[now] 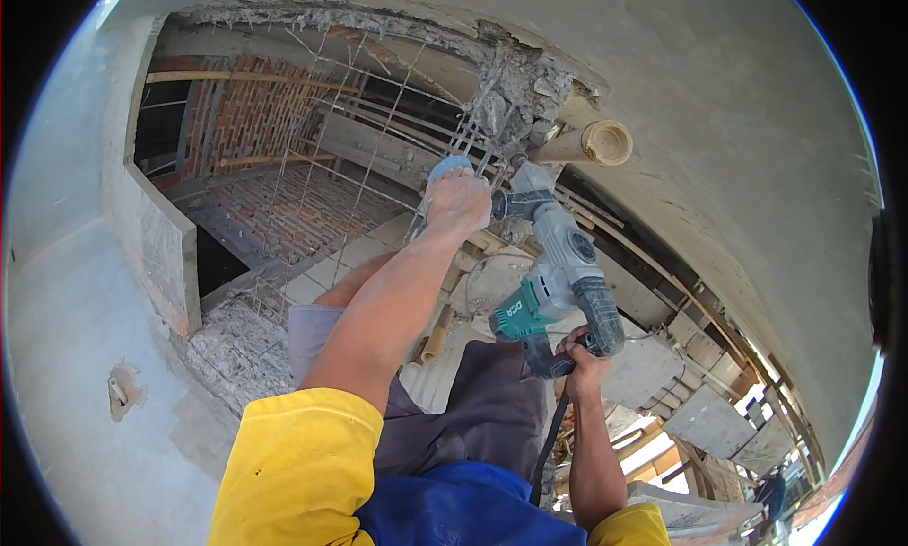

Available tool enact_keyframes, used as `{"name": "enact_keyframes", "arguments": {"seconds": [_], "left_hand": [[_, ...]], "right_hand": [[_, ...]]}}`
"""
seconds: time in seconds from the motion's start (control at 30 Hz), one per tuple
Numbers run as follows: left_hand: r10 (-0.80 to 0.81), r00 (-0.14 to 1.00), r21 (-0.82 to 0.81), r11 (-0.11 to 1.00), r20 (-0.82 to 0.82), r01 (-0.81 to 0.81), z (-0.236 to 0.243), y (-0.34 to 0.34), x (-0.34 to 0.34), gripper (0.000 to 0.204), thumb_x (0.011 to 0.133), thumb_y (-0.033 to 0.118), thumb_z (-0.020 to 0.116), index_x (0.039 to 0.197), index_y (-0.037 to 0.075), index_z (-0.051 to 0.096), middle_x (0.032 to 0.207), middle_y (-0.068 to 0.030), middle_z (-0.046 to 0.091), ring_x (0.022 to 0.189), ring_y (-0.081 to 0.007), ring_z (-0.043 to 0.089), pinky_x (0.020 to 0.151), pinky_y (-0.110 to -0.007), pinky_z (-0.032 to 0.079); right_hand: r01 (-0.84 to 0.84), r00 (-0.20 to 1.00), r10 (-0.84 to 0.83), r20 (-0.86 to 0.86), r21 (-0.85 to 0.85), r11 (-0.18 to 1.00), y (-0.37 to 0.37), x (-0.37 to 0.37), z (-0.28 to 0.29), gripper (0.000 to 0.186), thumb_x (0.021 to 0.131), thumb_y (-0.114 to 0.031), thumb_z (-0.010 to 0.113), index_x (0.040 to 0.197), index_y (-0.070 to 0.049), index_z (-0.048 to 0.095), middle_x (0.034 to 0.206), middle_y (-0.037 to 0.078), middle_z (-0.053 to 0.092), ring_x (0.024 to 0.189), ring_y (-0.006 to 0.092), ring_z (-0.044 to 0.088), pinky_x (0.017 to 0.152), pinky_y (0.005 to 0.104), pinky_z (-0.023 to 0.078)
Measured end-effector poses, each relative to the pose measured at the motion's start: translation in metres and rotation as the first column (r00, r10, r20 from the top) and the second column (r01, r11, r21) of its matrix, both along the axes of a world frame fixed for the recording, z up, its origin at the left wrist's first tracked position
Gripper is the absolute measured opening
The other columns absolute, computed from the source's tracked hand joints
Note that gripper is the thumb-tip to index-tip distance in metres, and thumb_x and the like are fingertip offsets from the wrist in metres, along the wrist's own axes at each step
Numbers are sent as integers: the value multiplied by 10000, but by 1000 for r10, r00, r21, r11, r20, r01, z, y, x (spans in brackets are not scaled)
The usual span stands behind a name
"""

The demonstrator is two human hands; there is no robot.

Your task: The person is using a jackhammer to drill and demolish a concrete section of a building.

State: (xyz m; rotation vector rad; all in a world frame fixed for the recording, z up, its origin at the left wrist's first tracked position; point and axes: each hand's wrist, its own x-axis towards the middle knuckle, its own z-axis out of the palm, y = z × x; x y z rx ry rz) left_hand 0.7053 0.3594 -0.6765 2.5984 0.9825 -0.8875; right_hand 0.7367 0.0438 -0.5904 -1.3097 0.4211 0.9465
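Note:
A grey and green rotary hammer [558, 262] is held up in front of me, tilted, its nose up against the broken concrete [520, 87]. My right hand [584, 359] is closed around its black rear handle, lower right. On the other side, my left hand [459, 203] wraps around the side handle near the nose, fingers partly hidden. Something light blue [449, 166] shows just above the left knuckles; I cannot make out what it is. Bare steel rebars [473, 139] stick out of the concrete beside that hand. The tip of the bit is hidden.
A beige plastic pipe [605, 143] juts out right of the hammer's nose. Thin rebar mesh [364, 139] hangs across the opening at left, with a brick wall [251, 111] beyond. A black cord [550, 447] runs down from the hammer. Boards and rubble lie below.

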Motion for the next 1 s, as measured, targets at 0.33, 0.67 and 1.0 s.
{"name": "enact_keyframes", "arguments": {"seconds": [0.33,0.67,1.0], "left_hand": [[4,998,-186,982,-61,-16,-9,-18,-21,535,798,146,491,1303,-29,467,1357,-227,441,1315,-340,346,1110,-431,206],[166,966,-319,921,-197,-223,-22,-16,-4,311,766,175,522,951,14,713,1300,-263,485,1320,-350,335,1081,-444,218],[-80,997,115,990,-7,80,-32,-16,-10,372,785,221,530,1098,61,653,1372,-136,458,1288,-272,397,1054,-402,272]], "right_hand": [[-212,947,259,189,-237,948,-30,-33,-42,215,647,69,511,847,-2,544,746,78,561,682,190,563,660,308,467],[-262,895,350,277,-309,914,-28,3,-52,176,603,34,541,772,3,583,710,56,579,678,167,560,639,283,446],[-182,886,293,360,-311,933,-9,20,-39,107,594,31,538,690,1,574,648,46,570,609,159,541,581,282,425]]}}
